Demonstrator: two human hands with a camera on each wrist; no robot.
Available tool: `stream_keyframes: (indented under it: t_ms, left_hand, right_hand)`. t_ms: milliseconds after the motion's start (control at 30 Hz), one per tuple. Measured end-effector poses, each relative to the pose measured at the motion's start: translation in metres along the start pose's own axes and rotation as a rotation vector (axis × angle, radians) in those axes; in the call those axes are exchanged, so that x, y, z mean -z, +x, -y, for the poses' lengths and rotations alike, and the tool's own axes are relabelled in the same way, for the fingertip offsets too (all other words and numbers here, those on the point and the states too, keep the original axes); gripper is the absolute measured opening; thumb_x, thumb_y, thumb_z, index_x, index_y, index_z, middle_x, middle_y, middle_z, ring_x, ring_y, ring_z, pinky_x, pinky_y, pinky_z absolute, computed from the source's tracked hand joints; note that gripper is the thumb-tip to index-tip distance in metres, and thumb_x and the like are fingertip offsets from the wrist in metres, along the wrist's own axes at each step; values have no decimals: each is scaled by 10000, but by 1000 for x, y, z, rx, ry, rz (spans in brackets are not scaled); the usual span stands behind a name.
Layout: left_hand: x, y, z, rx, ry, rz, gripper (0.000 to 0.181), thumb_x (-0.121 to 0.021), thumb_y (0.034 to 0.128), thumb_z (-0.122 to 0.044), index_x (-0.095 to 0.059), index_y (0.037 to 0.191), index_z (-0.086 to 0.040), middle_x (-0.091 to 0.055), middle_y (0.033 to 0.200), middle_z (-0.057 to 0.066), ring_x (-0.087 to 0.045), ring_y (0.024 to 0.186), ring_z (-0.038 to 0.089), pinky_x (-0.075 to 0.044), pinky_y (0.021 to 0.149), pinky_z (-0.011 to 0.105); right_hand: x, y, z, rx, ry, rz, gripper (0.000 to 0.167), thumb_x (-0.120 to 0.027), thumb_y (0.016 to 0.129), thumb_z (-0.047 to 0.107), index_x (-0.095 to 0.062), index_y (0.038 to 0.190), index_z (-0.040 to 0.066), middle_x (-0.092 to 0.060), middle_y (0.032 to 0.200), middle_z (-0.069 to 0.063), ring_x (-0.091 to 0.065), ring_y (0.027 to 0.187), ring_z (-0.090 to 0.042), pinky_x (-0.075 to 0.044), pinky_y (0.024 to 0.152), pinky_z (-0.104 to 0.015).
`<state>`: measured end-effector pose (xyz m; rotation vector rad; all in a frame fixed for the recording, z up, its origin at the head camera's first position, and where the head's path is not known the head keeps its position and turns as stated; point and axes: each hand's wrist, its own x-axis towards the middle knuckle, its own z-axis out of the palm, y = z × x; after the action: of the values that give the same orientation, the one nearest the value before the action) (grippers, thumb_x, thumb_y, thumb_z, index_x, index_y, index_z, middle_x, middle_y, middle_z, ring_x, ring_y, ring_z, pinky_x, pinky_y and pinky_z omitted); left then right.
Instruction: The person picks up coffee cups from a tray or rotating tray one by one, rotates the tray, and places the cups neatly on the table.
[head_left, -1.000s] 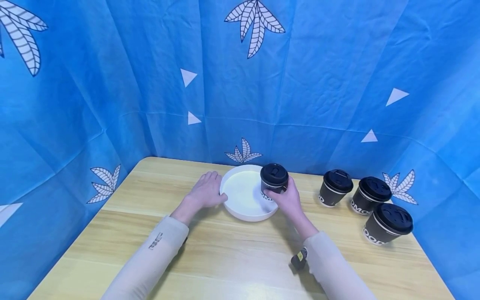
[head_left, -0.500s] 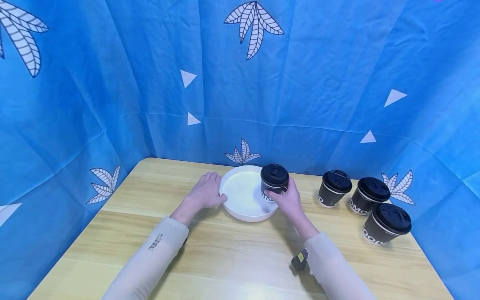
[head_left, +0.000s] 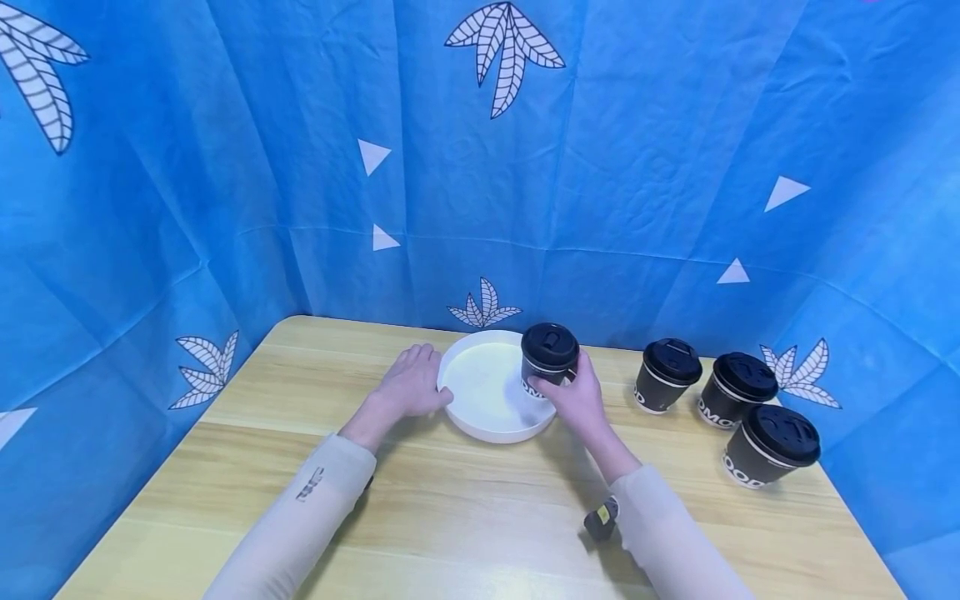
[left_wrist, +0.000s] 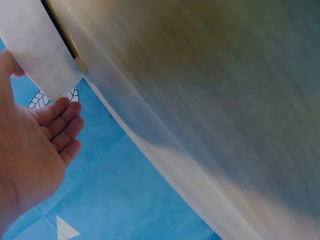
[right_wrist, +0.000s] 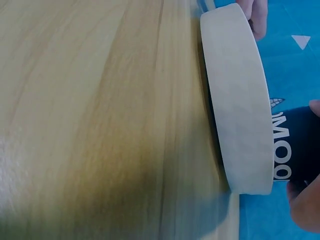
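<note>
A round white tray [head_left: 487, 385] with a low wall lies near the table's back edge. My left hand [head_left: 407, 385] holds its left side, thumb over the rim; in the left wrist view the fingertips of the left hand [left_wrist: 42, 135] meet the tray wall [left_wrist: 37, 45]. My right hand [head_left: 576, 395] grips a black paper coffee cup [head_left: 546, 367] with a black lid, upright over the tray's right part. In the right wrist view the tray wall [right_wrist: 240, 105] hides the base of the cup [right_wrist: 300, 142], so I cannot tell whether it touches the tray.
Three more lidded coffee cups stand at the right: a cup [head_left: 660, 392], a second cup [head_left: 726, 400] and a third cup [head_left: 759, 454] nearer the right edge. A wooden table [head_left: 465, 517] carries everything, with blue patterned cloth [head_left: 480, 192] behind and at both sides.
The coffee cup in my right hand has risen very slightly above the tray. My left hand and the tray keep their places, and the view has shifted a little.
</note>
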<state>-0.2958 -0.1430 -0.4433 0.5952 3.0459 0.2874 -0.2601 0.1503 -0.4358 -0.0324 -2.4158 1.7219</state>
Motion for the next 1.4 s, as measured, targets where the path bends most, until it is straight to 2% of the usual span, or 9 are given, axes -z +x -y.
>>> stream_keyframes:
  t_ms: [533, 1400]
  left_hand:
    - [-1, -1, -1, 9, 0, 16, 714, -626, 882, -454, -525, 1381, 46, -546, 1294, 161, -449, 1160, 312, -371, 1129, 487]
    - [3, -3, -4, 4, -18, -6, 676, -647, 882, -431, -546, 1336, 60, -550, 1261, 164, -453, 1143, 315, -384, 1101, 484]
  right_hand:
    - [10, -5, 12, -16, -17, -13, 843, -871, 810, 137, -404, 1508, 66, -501, 1496, -148, -458, 1417, -356, -363, 1192, -516]
    - [31, -10, 4, 38, 19, -35, 828, -859, 813, 78, -404, 1501, 13, -503, 1471, -177, -477, 1391, -357, -362, 1195, -481]
